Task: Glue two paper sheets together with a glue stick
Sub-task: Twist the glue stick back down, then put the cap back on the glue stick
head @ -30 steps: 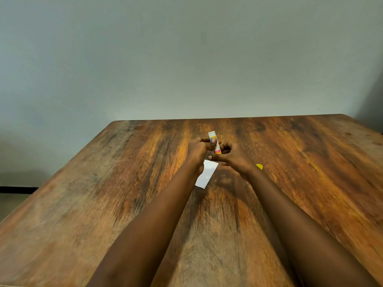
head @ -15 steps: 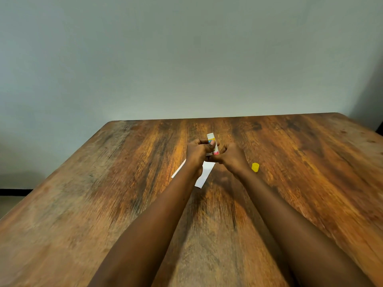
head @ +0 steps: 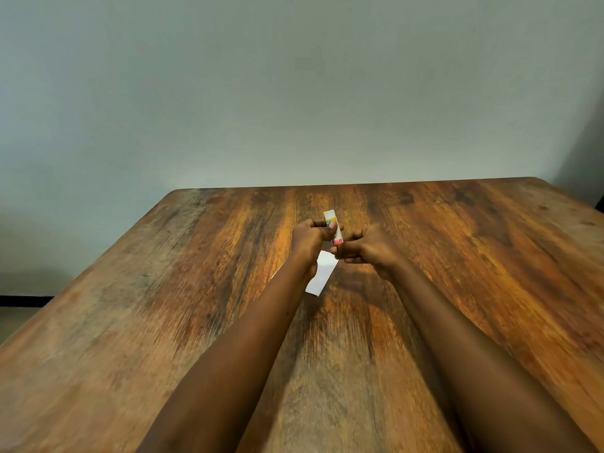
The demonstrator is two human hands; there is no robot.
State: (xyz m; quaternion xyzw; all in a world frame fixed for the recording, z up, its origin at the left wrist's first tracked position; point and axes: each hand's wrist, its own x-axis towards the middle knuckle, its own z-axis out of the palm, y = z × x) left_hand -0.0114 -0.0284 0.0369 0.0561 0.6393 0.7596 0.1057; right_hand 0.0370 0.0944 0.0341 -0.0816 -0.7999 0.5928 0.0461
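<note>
Above the middle of the worktop (head: 163, 322), both bare forearms reach straight out. The left hand (head: 309, 238) has its fingers (head: 331, 227) curled round the glue stick (head: 330, 220), holding it nearly upright. Under that wrist a white paper sheet (head: 322, 273) lies flat on the wood; I cannot make out a second sheet. The right hand (head: 372, 248) pinches the stick's lower end between thumb and fingertips. This looks like the glue being wound out, with none applied yet. Next the stick must turn tip-down onto the paper while one hand steadies the sheet
</note>
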